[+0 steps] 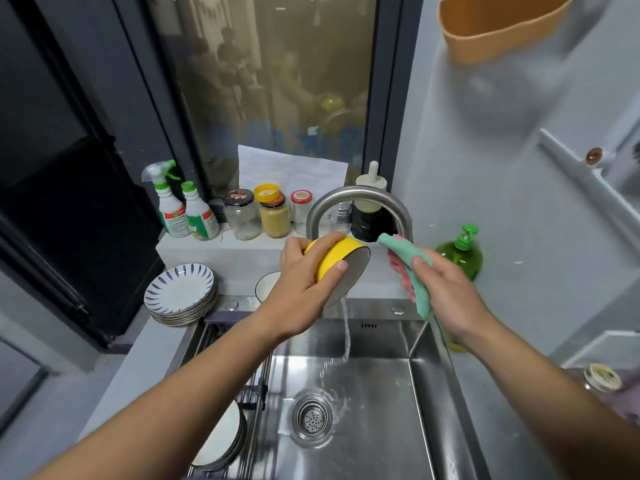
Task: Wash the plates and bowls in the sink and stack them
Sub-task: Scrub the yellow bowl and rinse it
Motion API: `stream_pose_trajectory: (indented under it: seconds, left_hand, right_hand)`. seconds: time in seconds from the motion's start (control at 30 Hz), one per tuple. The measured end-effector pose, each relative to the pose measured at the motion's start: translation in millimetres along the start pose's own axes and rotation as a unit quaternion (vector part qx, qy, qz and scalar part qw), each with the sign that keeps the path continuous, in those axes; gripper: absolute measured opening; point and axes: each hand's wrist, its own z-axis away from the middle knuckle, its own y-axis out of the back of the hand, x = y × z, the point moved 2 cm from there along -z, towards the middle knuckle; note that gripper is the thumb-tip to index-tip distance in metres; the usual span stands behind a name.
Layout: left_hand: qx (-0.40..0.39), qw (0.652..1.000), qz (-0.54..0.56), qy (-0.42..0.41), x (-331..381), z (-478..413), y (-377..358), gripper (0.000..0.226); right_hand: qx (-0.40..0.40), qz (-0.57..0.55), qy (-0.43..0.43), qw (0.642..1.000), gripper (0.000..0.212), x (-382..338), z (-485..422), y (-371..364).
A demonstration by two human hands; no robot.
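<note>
Your left hand [304,289] grips the round yellow bowl [341,263] under the tap water, fingers wrapped around it. Your right hand [446,292] pinches the green cloth [414,268]. Blue-patterned plates [180,292] sit stacked far left; more plates [221,434] wait near left.

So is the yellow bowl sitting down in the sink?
No, the left hand holds the yellow bowl up under the faucet.

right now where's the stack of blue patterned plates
In the head view, the stack of white plates with blue leaf patterns sits on the grey counter at the sink's back left corner, below the two spray bottles and left of the left hand.
</note>
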Motion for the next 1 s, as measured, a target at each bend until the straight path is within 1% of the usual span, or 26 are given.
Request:
stream_pose_trajectory:
  seconds: [0.07,0.1,0.17,0.23,0.3,0.33,0.37,0.4,0.47,0.5,0.53,0.57,0.6,0.63,0.67,0.73,0.77,0.8,0.83,0.87,0.9,0.93,0.97,1.0]
  left_hand:
    - [0.011,0.997,0.063,0.042,2.9,-1.4,-0.8,0.033]
    - [0.019,0.992,0.103,0.072,3.6,-2.0,-1.4,0.030]
    - [0.038,0.975,0.179,0.127,1.8,-3.1,-1.1,0.036]
    - [0.044,0.960,0.231,0.149,-5.5,-3.6,-2.6,0.044]
    - [0.053,0.944,0.285,0.156,-8.5,-1.8,-4.9,0.039]
    - [0.058,0.935,0.312,0.158,-9.0,-1.2,-5.7,0.035]
    - [0.059,0.928,0.331,0.161,-7.3,-0.3,-6.3,0.033]
    - [0.060,0.922,0.346,0.162,-5.9,-0.6,-6.8,0.032]
    - [0.063,0.918,0.356,0.161,-2.6,1.5,-4.8,0.030]
    - [0.069,0.920,0.350,0.161,-0.7,3.8,-2.2,0.028]
    - [0.077,0.924,0.340,0.157,-1.7,5.1,-0.7,0.025]
    - [0.086,0.925,0.336,0.156,-2.8,7.2,1.0,0.024]
    - [0.096,0.924,0.335,0.156,-4.5,9.4,1.4,0.025]
    - [0.109,0.924,0.333,0.155,-4.6,12.0,2.1,0.026]
    - [0.122,0.926,0.324,0.151,-5.9,13.8,2.6,0.025]
    - [0.131,0.933,0.304,0.140,-7.9,17.5,4.8,0.022]
    - [0.130,0.937,0.296,0.135,-8.1,18.4,6.4,0.021]
    - [0.125,0.940,0.289,0.131,-7.8,20.1,9.0,0.021]
    - [0.121,0.940,0.290,0.130,-7.8,21.0,11.7,0.022]
    - [0.117,0.940,0.294,0.130,-9.4,21.9,14.5,0.023]
    - [0.114,0.939,0.298,0.129,-10.1,23.3,17.6,0.025]
    - [0.109,0.940,0.298,0.128,-9.8,25.5,20.8,0.027]
    - [0.099,0.940,0.300,0.126,-7.9,27.9,22.1,0.029]
    - [0.088,0.939,0.307,0.127,-6.8,30.0,22.2,0.030]
  right_hand:
    - [-0.003,0.060,0.026,0.998,0.028,2.0,-1.9,-3.1]
    - [0.000,0.091,0.041,0.995,0.029,1.8,-2.6,-4.6]
    - [0.003,0.142,0.063,0.988,0.031,0.7,-3.2,-9.5]
    - [-0.003,0.193,0.085,0.977,0.032,-5.3,-0.2,-19.9]
    - [-0.012,0.265,0.155,0.952,0.041,-13.1,3.8,-34.6]
    - [-0.025,0.315,0.202,0.927,0.043,-15.3,5.5,-43.5]
    - [-0.053,0.373,0.245,0.893,0.044,-14.5,7.6,-52.8]
    - [-0.092,0.434,0.271,0.855,0.046,-11.4,9.4,-60.5]
    - [-0.172,0.536,0.280,0.777,0.051,-5.6,13.6,-71.0]
    - [-0.196,0.569,0.284,0.746,0.056,-2.9,15.8,-73.6]
    - [-0.205,0.590,0.291,0.725,0.060,-0.6,18.6,-74.4]
    - [-0.203,0.599,0.299,0.714,0.062,0.3,22.5,-76.8]
    - [-0.194,0.595,0.304,0.718,0.062,0.0,27.7,-81.6]
    - [-0.182,0.571,0.297,0.743,0.060,-0.3,33.2,-88.5]
    - [-0.173,0.520,0.279,0.789,0.055,0.2,39.2,-97.4]
    - [-0.166,0.353,0.202,0.898,0.042,-5.0,49.7,-116.1]
    - [-0.164,0.284,0.165,0.930,0.038,-7.4,52.7,-121.7]
    - [-0.166,0.260,0.153,0.939,0.037,-8.5,56.0,-124.8]
    - [-0.170,0.288,0.168,0.927,0.041,-8.4,57.3,-123.0]
    - [-0.178,0.357,0.211,0.892,0.048,-7.0,57.6,-117.5]
    - [-0.185,0.452,0.265,0.832,0.055,-5.2,55.5,-109.9]
    - [-0.191,0.537,0.308,0.761,0.059,-4.1,50.7,-100.6]
    - [-0.199,0.600,0.333,0.700,0.060,-4.5,44.9,-90.4]
    - [-0.209,0.638,0.340,0.659,0.061,-5.9,39.5,-81.5]
